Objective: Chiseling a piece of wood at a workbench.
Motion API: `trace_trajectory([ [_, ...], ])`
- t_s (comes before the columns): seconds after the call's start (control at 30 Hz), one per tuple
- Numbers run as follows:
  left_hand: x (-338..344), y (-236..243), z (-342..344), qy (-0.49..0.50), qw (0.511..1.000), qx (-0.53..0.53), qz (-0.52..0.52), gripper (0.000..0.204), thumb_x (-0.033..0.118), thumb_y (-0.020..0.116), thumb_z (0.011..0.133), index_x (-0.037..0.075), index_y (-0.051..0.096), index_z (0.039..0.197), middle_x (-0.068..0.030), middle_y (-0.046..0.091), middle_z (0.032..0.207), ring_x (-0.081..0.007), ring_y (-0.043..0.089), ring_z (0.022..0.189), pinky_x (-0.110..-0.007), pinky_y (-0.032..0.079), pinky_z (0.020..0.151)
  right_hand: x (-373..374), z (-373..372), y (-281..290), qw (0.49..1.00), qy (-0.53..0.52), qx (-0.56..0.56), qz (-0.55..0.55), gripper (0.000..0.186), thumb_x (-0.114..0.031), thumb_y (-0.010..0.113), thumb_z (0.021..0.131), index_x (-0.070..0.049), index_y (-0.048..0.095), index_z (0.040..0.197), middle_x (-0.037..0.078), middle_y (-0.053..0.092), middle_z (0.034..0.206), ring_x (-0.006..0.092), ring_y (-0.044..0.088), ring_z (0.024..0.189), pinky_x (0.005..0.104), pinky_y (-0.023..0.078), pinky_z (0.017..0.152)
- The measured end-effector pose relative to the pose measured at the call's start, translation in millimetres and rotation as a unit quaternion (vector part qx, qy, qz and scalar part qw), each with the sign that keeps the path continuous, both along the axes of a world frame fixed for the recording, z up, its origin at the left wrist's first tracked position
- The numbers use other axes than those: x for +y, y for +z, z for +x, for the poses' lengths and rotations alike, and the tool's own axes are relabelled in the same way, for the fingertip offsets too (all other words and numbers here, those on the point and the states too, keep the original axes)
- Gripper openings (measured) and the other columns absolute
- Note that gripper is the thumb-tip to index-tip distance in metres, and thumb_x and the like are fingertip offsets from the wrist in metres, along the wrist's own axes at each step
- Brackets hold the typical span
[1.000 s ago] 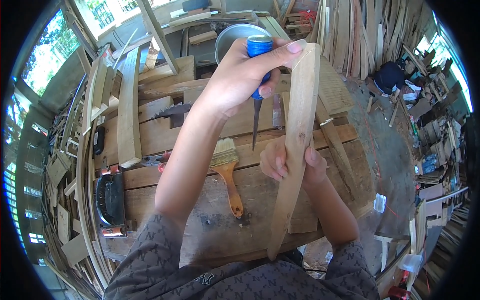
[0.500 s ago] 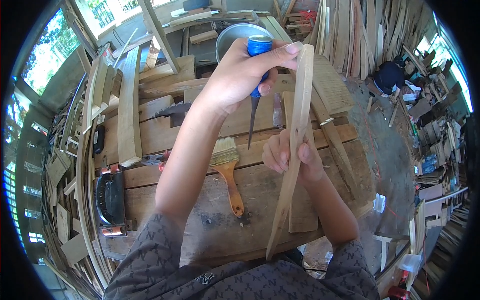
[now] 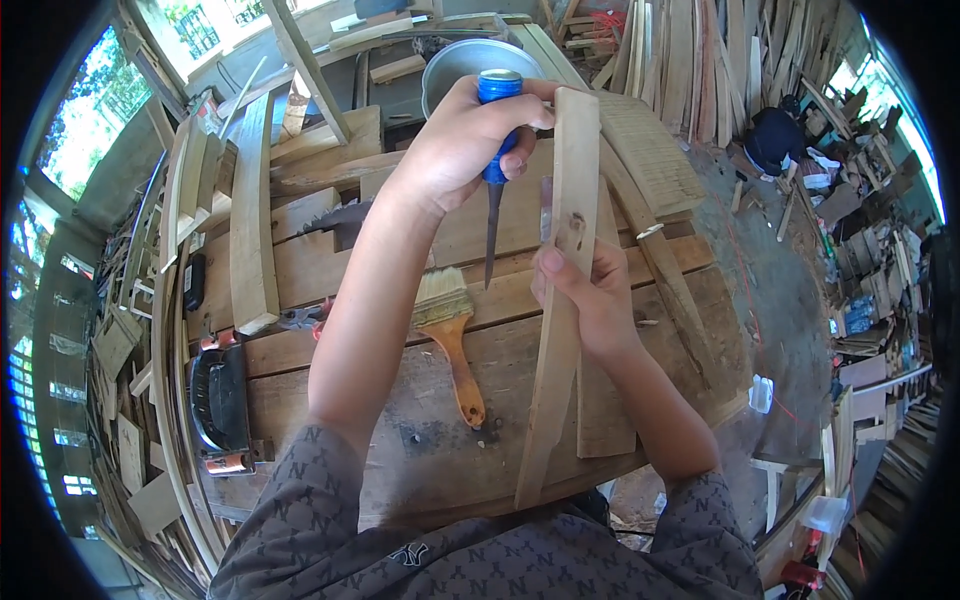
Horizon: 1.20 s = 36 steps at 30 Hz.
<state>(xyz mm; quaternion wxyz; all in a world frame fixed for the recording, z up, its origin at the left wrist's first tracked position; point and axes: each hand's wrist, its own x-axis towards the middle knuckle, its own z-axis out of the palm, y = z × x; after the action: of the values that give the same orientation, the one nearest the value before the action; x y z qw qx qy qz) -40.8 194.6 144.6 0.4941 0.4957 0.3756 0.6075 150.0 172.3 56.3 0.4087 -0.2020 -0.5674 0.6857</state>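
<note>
My left hand (image 3: 450,150) is closed round the blue handle of a pointed tool (image 3: 491,225) whose slim dark shaft tapers downward. Its fingers also reach the top end of a long, slightly curved wooden strip (image 3: 562,340). About midway down, my right hand (image 3: 590,295) grips that strip, thumb across its front face just below a dark knot. The strip stands nearly upright, its lower end near my shirt. Under the tool's tip, a flat paintbrush (image 3: 455,345) with pale bristles and an orange-brown handle lies on the plank workbench (image 3: 330,390).
Left on the bench are a black tool with orange-red ends (image 3: 220,397), pliers (image 3: 303,318), a toothed blade (image 3: 345,222) and a long board (image 3: 254,230). A grey metal basin (image 3: 470,60) stands behind. Another wooden piece (image 3: 605,425) lies beneath the strip. Timber (image 3: 690,70) leans at the back right.
The strip has turned from its narrow edge to its broad, knotted face and shifted left. My right thumb now lies over its front. My left hand and the tool have moved slightly left.
</note>
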Motion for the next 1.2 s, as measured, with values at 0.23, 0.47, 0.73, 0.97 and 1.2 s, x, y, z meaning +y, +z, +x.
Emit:
trace_trajectory([
  [0.23, 3.1, -5.1, -2.4, -0.01, 1.0, 0.005, -0.025, 0.032, 0.011, 0.067, 0.088, -0.006, 0.068, 0.116, -0.0016, 0.058, 0.071, -0.0088, 0.048, 0.052, -0.026, 0.037, 0.049, -3.0, -4.7, 9.2, 0.999, 0.011, 0.021, -0.028, 0.038, -0.025, 0.064, 0.102, 0.0, 0.06, 0.13, 0.009, 0.065, 0.083, 0.0144, 0.06, 0.064, 0.0284, 0.048, 0.062],
  [0.47, 3.1, -3.7, 1.2, -0.013, 0.999, -0.014, -0.042, 0.03, 0.015, 0.069, 0.089, -0.002, 0.069, 0.113, 0.0022, 0.051, 0.061, -0.0073, 0.042, 0.049, -0.024, 0.034, 0.05, 2.8, 0.4, 3.3, 0.997, 0.061, 0.04, -0.016, 0.043, -0.024, 0.062, 0.104, -0.001, 0.053, 0.14, 0.006, 0.064, 0.083, 0.0121, 0.061, 0.068, 0.0297, 0.052, 0.062],
  [0.73, 3.6, -4.1, 3.0, -0.001, 0.999, -0.005, -0.047, 0.031, 0.015, 0.069, 0.09, -0.002, 0.069, 0.114, 0.0026, 0.051, 0.061, -0.0074, 0.042, 0.05, -0.024, 0.034, 0.05, 1.1, -1.2, 3.2, 0.997, 0.048, 0.053, -0.033, 0.041, -0.022, 0.058, 0.105, 0.001, 0.053, 0.139, 0.003, 0.058, 0.077, 0.0117, 0.057, 0.068, 0.0297, 0.052, 0.061],
  [0.97, 5.2, -5.8, -6.4, -0.019, 0.999, -0.001, -0.034, 0.032, 0.013, 0.068, 0.088, -0.006, 0.071, 0.114, 0.0004, 0.054, 0.067, -0.0095, 0.046, 0.052, -0.026, 0.037, 0.05, 4.1, 2.3, 7.7, 0.997, 0.052, 0.025, -0.048, 0.065, -0.045, 0.029, 0.106, 0.001, 0.047, 0.149, 0.007, 0.059, 0.073, 0.0142, 0.055, 0.064, 0.0287, 0.048, 0.06],
  [1.2, 3.4, -5.1, 0.0, 0.016, 0.999, 0.013, -0.036, 0.03, 0.016, 0.07, 0.089, -0.002, 0.07, 0.113, 0.003, 0.05, 0.062, -0.0078, 0.042, 0.05, -0.025, 0.033, 0.051, 2.1, 1.7, 11.6, 0.997, 0.046, 0.025, -0.062, 0.069, -0.045, 0.022, 0.105, 0.001, 0.047, 0.149, 0.008, 0.059, 0.072, 0.016, 0.055, 0.064, 0.0287, 0.048, 0.065],
])
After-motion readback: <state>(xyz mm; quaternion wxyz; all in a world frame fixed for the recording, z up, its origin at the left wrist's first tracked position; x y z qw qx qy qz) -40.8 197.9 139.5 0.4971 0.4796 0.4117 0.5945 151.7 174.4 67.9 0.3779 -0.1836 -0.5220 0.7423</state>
